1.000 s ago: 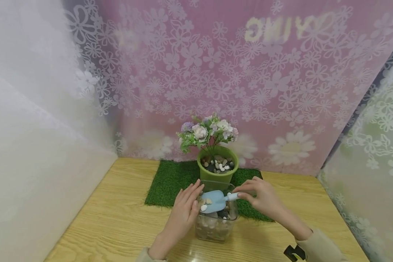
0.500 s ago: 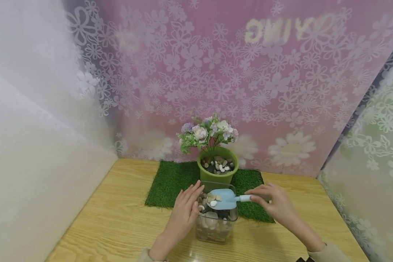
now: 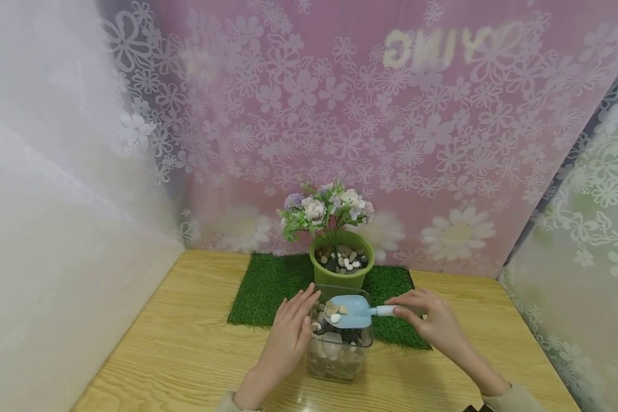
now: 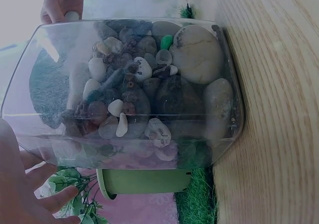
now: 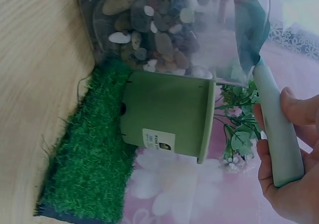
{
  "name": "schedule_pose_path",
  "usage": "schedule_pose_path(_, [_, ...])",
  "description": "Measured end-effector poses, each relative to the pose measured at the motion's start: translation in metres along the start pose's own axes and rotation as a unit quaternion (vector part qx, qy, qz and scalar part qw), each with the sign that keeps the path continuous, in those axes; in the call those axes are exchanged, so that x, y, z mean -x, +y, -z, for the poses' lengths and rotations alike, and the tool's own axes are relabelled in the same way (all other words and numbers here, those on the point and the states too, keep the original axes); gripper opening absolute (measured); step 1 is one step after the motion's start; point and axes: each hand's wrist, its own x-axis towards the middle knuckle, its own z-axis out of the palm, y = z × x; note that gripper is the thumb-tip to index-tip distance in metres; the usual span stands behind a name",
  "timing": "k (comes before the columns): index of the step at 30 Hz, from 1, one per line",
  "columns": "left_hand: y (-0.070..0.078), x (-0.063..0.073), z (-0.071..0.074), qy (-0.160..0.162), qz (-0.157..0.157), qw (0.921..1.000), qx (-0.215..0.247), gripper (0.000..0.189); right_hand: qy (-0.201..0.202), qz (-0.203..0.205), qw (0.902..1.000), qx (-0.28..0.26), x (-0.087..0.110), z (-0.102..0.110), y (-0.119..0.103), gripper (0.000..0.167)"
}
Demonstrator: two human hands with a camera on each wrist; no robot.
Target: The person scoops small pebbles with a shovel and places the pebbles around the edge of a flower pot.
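Observation:
A small light-blue hand trowel [image 3: 356, 312] lies level over the mouth of a clear plastic container [image 3: 368, 345], a few pebbles [image 3: 335, 318] on its blade. My right hand [image 3: 436, 321] grips its pale handle [image 5: 279, 134] between thumb and fingers, to the right of the container. Extended fingers of my left hand [image 3: 288, 331] rest along the container's left rim. Mixed stones [image 4: 139, 69], white, grey, brown and one green, fill the container's lower part. Directly behind it stands a green flowerpot [image 3: 340, 279] holding artificial flowers [image 3: 315, 209] and pebbles.
Under the flowerpot lies a green artificial-grass mat [image 3: 260, 292] on the wooden table [image 3: 185, 343]. A pink flowered curtain [image 3: 298, 126] hangs at the back, with pale sheeting [image 3: 67, 229] on the left and a patterned panel [image 3: 597, 257] on the right.
During the first half second, my right hand drew the trowel rightward over the container, pebbles still on its blade. Since then it has hardly moved. The left hand has stayed at the rim.

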Motion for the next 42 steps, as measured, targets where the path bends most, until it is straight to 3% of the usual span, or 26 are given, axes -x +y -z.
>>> schedule_pose_path(9, [0.000,0.000,0.002,0.004,-0.004,1.0000,-0.005,0.051,0.037,-0.007,0.9993,-0.002,-0.027,0.016,0.008,0.024])
schedule_pose_path(15, [-0.002,-0.001,0.001,-0.005,0.002,1.0000,-0.003,0.052,0.074,-0.017,0.9950,0.065,-0.048,0.018,0.021,0.019])
schedule_pose_path(23, [-0.002,0.000,0.001,-0.002,0.002,1.0000,0.001,0.052,0.036,-0.043,0.9889,0.137,-0.079,0.003,0.045,0.019])
schedule_pose_path(29, [-0.002,-0.001,0.001,-0.003,-0.001,1.0000,0.003,0.052,0.021,-0.003,0.9821,0.187,-0.104,-0.013,0.045,0.018])
schedule_pose_path(35, [-0.001,-0.001,0.001,-0.001,-0.003,1.0000,0.000,0.052,0.016,0.043,0.9661,0.254,-0.127,-0.028,0.037,0.016])
schedule_pose_path(42, [-0.002,0.000,0.001,-0.001,-0.002,1.0000,-0.004,0.051,0.038,0.066,0.9552,0.286,-0.133,-0.034,0.036,0.013])
